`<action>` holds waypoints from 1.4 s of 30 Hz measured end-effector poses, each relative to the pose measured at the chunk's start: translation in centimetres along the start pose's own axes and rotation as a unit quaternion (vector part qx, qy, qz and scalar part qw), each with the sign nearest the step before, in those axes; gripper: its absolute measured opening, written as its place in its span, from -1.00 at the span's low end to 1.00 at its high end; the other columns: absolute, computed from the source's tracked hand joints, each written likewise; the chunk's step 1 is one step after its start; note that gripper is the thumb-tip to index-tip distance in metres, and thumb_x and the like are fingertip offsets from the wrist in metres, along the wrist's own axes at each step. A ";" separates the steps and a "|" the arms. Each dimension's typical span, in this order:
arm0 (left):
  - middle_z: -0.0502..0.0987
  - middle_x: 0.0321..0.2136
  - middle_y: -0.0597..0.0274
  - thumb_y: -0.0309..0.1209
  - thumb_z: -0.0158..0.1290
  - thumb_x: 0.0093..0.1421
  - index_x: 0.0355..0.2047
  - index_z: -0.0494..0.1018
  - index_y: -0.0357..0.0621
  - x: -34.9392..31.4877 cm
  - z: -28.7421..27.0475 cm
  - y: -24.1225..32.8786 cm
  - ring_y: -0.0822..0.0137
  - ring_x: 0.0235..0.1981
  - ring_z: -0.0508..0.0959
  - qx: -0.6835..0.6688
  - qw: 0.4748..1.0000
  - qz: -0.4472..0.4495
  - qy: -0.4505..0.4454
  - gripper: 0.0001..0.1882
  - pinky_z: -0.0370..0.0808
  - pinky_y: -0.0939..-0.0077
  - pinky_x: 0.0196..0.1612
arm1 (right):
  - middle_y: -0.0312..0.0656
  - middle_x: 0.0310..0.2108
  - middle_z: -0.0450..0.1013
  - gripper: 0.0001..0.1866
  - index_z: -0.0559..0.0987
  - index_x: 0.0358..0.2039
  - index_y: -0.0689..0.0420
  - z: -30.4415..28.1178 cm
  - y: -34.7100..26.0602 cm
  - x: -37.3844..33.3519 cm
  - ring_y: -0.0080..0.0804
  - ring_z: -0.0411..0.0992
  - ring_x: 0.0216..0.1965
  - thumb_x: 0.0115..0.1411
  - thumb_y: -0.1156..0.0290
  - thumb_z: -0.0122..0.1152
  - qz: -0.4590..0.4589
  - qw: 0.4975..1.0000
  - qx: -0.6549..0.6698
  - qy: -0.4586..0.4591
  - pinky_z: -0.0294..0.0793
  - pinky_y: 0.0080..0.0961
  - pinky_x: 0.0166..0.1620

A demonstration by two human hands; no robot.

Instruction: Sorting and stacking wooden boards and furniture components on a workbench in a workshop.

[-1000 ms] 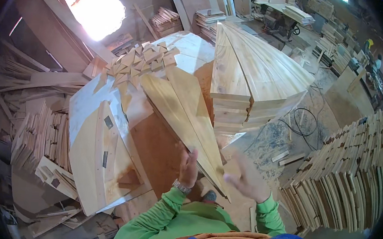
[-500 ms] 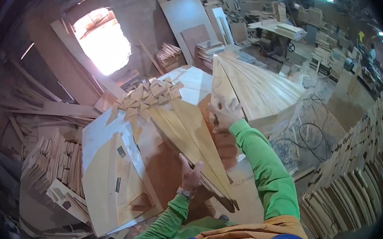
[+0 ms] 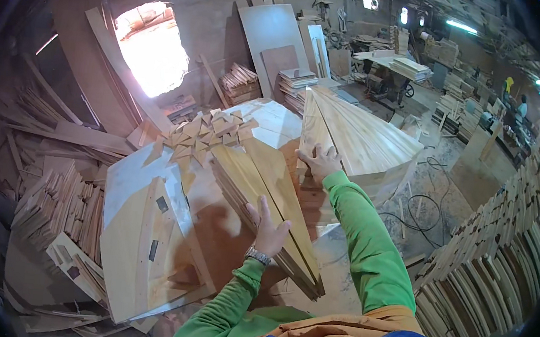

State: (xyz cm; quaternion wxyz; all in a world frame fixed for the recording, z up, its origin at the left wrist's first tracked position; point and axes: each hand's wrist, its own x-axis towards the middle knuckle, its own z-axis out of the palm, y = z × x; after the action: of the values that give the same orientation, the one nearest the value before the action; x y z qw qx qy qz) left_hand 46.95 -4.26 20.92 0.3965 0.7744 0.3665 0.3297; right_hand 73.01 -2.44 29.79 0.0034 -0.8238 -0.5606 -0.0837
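Fingers (image 3: 264,208) of the left hand (image 3: 271,235) are spread wide, and the hand lies open against the side of a stack of long, pointy boards (image 3: 243,176). This stack's wide end points to 11 o'clock and its thin tip to 5 o'clock. A silver watch (image 3: 258,255) sits on the wrist. At 1 o'clock from there, the right hand (image 3: 323,163) touches the near edge of a pale, fan-shaped wood stack (image 3: 368,142); I cannot tell if it grips. Small triangle blocks (image 3: 205,136) lie in a pile at 11 o'clock. A curved wooden panel (image 3: 129,239) with dark patches lies at 9 o'clock. Farther out, a black cable (image 3: 407,220) loops on the floor toward 2 o'clock, and many boards (image 3: 486,271) stand in a row at 3 o'clock.
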 end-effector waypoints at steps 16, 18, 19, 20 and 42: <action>-0.26 0.61 -0.37 0.02 0.18 0.39 0.52 0.24 -0.08 -0.2 -1.7 5.4 -0.48 0.57 -0.25 0.152 0.932 0.304 -0.123 -0.18 -0.18 -0.28 0.57 | 0.06 0.31 0.37 -0.40 0.36 0.44 -0.47 0.1 -1.7 -4.4 0.40 0.46 0.15 0.41 0.14 0.19 -0.018 0.997 -0.052 0.049 0.52 0.46 0.00; -0.25 0.60 -0.38 -0.01 0.21 0.36 0.53 0.22 -0.09 0.3 -2.9 3.8 -0.48 0.57 -0.24 0.153 0.939 0.287 -0.112 -0.15 -0.18 -0.26 0.57 | 0.17 0.26 0.42 -0.37 0.37 0.41 -0.19 -1.4 -2.4 -7.7 0.33 0.53 0.09 0.35 0.19 0.27 -0.059 0.994 -0.050 0.077 0.61 0.33 -0.14; -0.25 0.60 -0.39 -0.04 0.25 0.33 0.54 0.20 -0.10 0.6 -2.9 3.3 -0.47 0.57 -0.23 0.147 0.943 0.278 -0.106 -0.11 -0.18 -0.25 0.58 | 0.17 0.26 0.42 -0.37 0.37 0.41 -0.19 -2.1 -1.7 -9.2 0.33 0.53 0.09 0.35 0.19 0.27 -0.059 0.994 -0.056 0.073 0.61 0.33 -0.14; -0.25 0.60 -0.39 -0.04 0.25 0.33 0.54 0.20 -0.10 1.2 -2.6 3.0 -0.47 0.57 -0.23 0.139 0.945 0.278 -0.105 -0.11 -0.18 -0.25 0.58 | 0.19 0.21 0.45 -0.38 0.37 0.39 -0.06 -2.7 -0.6 -10.4 0.24 0.54 0.08 0.34 0.26 0.26 0.015 0.988 0.137 0.065 0.62 0.22 -0.07; 0.53 0.14 -0.05 -0.50 0.27 0.02 0.26 0.46 -0.05 1.7 -28.5 -7.1 -0.14 0.20 0.49 0.234 0.860 0.440 -0.111 -0.29 0.44 -0.17 0.26 | 0.00 0.24 0.48 -0.26 0.34 0.42 0.34 -14.8 -10.7 -35.3 -0.26 0.57 0.10 0.34 0.17 0.19 0.052 0.623 0.748 0.222 0.60 -0.34 0.11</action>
State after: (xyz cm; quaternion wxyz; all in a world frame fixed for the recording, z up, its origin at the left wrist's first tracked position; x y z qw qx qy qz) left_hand 22.77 10.69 28.57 0.0552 0.9564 0.0075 0.2867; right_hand 48.54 -32.57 38.40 0.7470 -0.5217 -0.3682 0.1847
